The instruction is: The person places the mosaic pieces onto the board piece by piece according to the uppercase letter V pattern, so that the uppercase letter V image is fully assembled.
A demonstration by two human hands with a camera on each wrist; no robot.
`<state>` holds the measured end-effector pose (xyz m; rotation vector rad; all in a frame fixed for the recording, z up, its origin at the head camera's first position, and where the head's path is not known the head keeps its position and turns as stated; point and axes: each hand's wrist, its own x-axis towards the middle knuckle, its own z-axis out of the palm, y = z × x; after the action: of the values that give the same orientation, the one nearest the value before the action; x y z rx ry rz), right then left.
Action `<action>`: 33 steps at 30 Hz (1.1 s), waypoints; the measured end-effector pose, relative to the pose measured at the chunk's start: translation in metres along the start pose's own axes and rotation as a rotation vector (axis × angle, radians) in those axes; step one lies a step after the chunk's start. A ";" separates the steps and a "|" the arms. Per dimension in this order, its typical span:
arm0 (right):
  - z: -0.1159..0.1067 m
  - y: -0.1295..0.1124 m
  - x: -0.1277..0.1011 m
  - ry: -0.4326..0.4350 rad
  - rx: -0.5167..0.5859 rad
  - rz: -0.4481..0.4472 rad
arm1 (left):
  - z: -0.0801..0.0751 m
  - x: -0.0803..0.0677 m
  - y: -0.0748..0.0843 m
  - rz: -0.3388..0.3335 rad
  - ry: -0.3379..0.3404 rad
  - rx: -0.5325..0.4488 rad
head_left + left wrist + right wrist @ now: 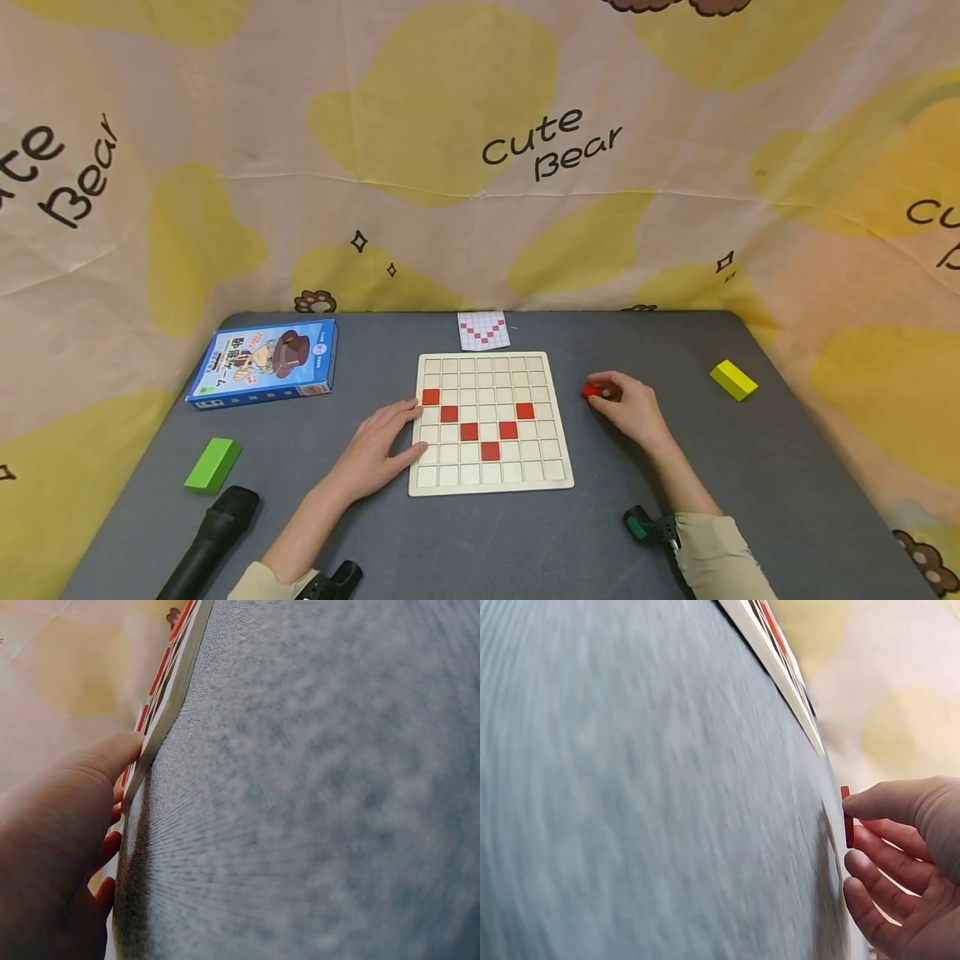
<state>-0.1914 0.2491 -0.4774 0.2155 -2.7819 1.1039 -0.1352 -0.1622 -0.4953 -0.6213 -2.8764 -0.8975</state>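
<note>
One small red square tile [592, 389] sits pinched in the right hand [630, 408] on the grey tabletop [675, 517], right of centre frame — a pick-up, I judge. The left hand [378, 450], fingers flat, steadies the pale wooden grid board [487, 483]; next comes seating the tile in a free cell.

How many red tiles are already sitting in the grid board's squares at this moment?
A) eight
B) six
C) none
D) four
B: the head view shows six red tiles seated in the grid board, forming a partial V, while the right hand pinches another red tile on the table off the board.
</note>
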 end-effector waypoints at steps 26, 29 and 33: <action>0.043 -0.040 0.013 -0.123 0.044 -0.110 | 0.001 -0.001 0.001 -0.008 -0.004 -0.002; 0.044 -0.040 0.014 -0.125 0.048 -0.129 | 0.001 -0.002 0.001 -0.005 -0.003 -0.005; 0.044 -0.039 0.013 -0.136 0.050 -0.153 | 0.002 -0.002 0.000 -0.008 -0.005 -0.005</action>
<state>-0.2008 0.1897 -0.4804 0.5194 -2.7989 1.1627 -0.1333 -0.1615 -0.4970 -0.6132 -2.8840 -0.9056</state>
